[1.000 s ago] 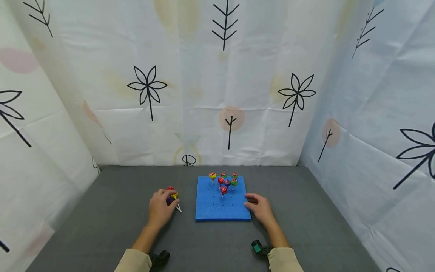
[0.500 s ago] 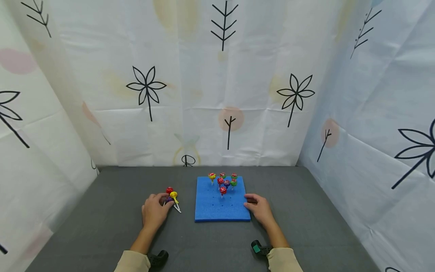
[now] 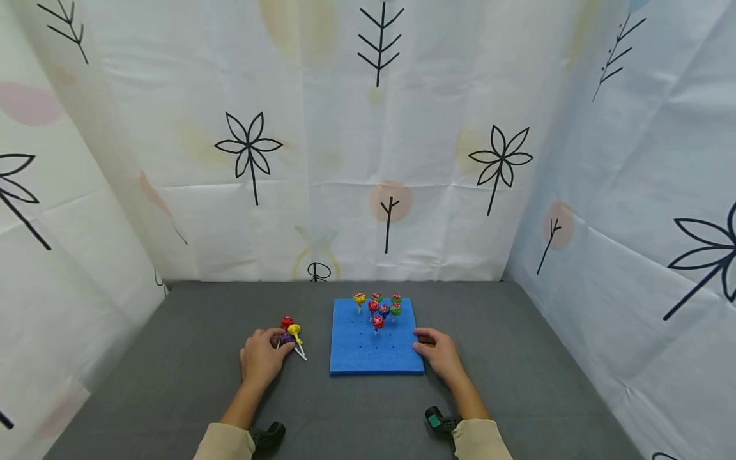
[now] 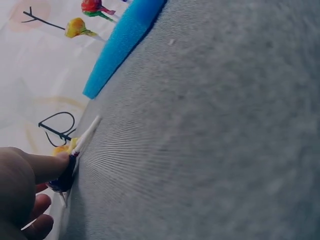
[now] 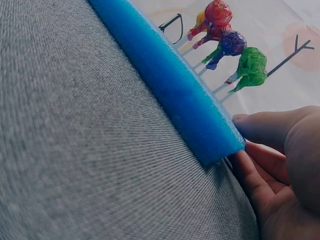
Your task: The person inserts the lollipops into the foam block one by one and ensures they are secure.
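Note:
On the left of the head view my left hand (image 3: pixel 261 359) pinches a purple lollipop (image 3: pixel 286 338) between thumb and fingers. The left wrist view shows my thumb against its dark wrapper (image 4: pixel 62 181). A red lollipop (image 3: pixel 287 322) and a yellow lollipop (image 3: pixel 294 329) lie right beside it, white sticks toward me. My right hand (image 3: pixel 441 353) grips the right edge of a blue foam board (image 3: pixel 351 358). In the right wrist view the thumb (image 5: pixel 260 125) is on its top, with fingers at its side. Several lollipops stand upright in the board, including a green lollipop (image 5: pixel 251 67).
Small holes show in the front part of the board. A grey cloth (image 3: pixel 190 358) covers the table. White patterned curtains (image 3: pixel 322 128) hang behind it and along both sides. A dark device (image 3: pixel 269 436) is at the left wrist, another device (image 3: pixel 439 418) at the right.
My left hand has drawn back a little to the left, uncovering the red, yellow and purple lollipops, and has been still since. The right hand has stayed at the board's edge.

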`<state>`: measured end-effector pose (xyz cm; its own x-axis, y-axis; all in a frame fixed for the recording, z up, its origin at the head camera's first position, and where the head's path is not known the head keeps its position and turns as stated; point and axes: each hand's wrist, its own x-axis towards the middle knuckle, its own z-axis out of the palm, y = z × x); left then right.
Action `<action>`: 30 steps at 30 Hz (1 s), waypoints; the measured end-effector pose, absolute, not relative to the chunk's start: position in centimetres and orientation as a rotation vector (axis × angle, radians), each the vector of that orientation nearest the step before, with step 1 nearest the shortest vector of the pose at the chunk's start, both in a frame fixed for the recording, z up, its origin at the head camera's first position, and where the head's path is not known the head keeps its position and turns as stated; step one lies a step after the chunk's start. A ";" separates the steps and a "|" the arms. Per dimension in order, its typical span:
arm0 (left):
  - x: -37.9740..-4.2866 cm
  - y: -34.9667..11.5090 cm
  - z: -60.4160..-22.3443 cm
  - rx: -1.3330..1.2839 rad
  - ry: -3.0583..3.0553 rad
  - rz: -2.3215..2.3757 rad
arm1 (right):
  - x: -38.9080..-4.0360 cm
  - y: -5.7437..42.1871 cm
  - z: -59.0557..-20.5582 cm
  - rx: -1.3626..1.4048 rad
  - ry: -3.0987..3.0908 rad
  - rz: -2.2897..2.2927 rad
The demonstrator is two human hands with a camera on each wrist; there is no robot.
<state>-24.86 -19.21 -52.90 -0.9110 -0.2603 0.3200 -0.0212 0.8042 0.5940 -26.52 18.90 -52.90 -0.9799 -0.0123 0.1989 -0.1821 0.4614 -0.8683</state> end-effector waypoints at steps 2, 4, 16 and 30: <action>-24.9 -19.3 -52.7 0.211 -2.610 -0.855 | -26.5 18.9 -52.9 0.162 -2.538 1.552; -24.9 -19.3 -52.5 0.210 -2.613 -0.859 | -26.5 18.9 -52.9 0.169 -2.536 1.551; -24.7 -19.4 -52.5 0.230 -2.603 -0.892 | -26.5 19.0 -53.1 0.156 -2.552 1.533; -24.3 -19.1 -50.8 0.227 -2.532 -1.044 | -26.5 18.9 -53.1 0.190 -2.534 1.549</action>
<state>-24.32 -19.10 -50.80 -0.9103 -0.2923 0.2932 -0.0007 0.7093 0.7049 -26.54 18.94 -53.13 -0.9783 -0.0222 0.2062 -0.1936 0.4540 -0.8697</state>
